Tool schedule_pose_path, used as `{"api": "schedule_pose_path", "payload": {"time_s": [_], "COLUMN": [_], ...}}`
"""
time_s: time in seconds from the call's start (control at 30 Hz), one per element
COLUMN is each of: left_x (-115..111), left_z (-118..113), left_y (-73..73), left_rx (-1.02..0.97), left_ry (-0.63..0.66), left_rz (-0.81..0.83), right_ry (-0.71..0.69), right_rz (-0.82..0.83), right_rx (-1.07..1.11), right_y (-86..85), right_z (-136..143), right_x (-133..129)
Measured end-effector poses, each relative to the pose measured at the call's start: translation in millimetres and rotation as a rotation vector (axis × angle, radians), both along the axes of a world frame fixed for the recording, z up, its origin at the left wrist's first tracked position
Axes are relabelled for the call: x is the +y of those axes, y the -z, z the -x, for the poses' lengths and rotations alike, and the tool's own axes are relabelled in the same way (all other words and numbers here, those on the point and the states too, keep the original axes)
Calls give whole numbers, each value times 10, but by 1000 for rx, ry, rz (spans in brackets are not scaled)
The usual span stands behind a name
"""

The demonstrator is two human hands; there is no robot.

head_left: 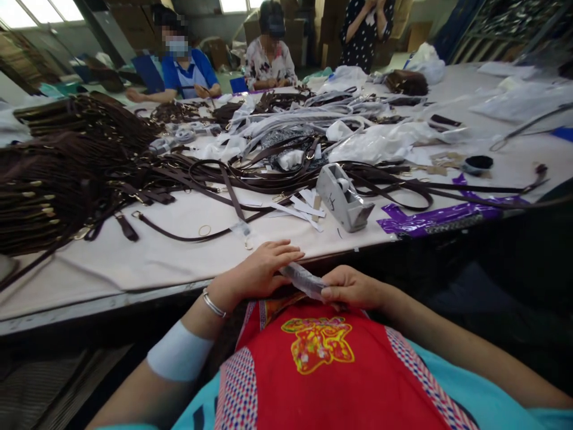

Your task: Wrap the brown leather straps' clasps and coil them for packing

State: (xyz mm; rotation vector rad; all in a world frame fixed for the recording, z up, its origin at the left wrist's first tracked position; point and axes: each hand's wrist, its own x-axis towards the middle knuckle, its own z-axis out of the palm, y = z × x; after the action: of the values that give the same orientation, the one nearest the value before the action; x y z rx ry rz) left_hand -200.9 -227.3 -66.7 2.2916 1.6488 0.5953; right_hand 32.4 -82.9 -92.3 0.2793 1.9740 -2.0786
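A flat, narrow bundle (304, 279) in greyish wrapping spans both hands, just in front of the table edge and above the red apron. Its contents are hard to make out; it looks like a folded strap. My right hand (353, 286) pinches the right end between thumb and fingers. At the other end, my left hand (264, 267) has its fingers laid fairly straight over the bundle, with the thumb below. Close by on the table stands a grey tape dispenser (344, 200), with white paper strips (302, 209) beside it.
Dark brown straps (215, 179) with metal clasps spread across the table (197, 263). A tall stack of brown pieces (40, 179) stands at left. Purple tape (421, 221) and a black tape roll (478, 164) lie right. Several people are across the table.
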Motion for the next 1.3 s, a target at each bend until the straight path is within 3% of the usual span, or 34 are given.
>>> {"api": "schedule_pose_path", "payload": {"time_s": [0.13,0.2,0.23,0.3,0.37,0.47,0.53,0.63,0.8,0.87,0.97,1.1,1.2,1.3], "left_x": [181,219,230,247,271,324,351,346,263,258,286,296,258,226], "left_z": [61,83,81,46,-29,-174,-252,-300,-351,-433,-596,-757,-795,-764], "left_y": [-112,-144,-149,-136,-98,-27,11,45,55,54,52,33,17,0], "left_rx": [354,459,479,416,223,-62,-134,-210,-683,-928,-1328,-1715,-1711,-1488], "left_ry": [25,-92,-181,-343,-383,-210,-92,-179,-716,-807,-712,-481,-463,-637], "left_rz": [147,130,72,-138,-378,-549,-552,-473,-202,-87,51,80,114,81], "right_ry": [-64,48,124,246,288,328,375,412,488,517,561,680,706,653], "right_rz": [-556,-810,-861,-760,-435,56,196,123,-132,-164,-192,-213,-220,-270], "right_rx": [119,162,173,191,187,166,165,214,262,261,253,213,186,197], "right_y": [-88,-80,-72,-63,-74,-124,-170,-233,-241,-218,-172,-103,-84,-99], "right_z": [4,-24,-37,-43,-9,115,207,279,231,224,260,328,340,318], "right_x": [49,66,70,73,66,41,19,-6,-28,-57,-130,-223,-255,-264]}}
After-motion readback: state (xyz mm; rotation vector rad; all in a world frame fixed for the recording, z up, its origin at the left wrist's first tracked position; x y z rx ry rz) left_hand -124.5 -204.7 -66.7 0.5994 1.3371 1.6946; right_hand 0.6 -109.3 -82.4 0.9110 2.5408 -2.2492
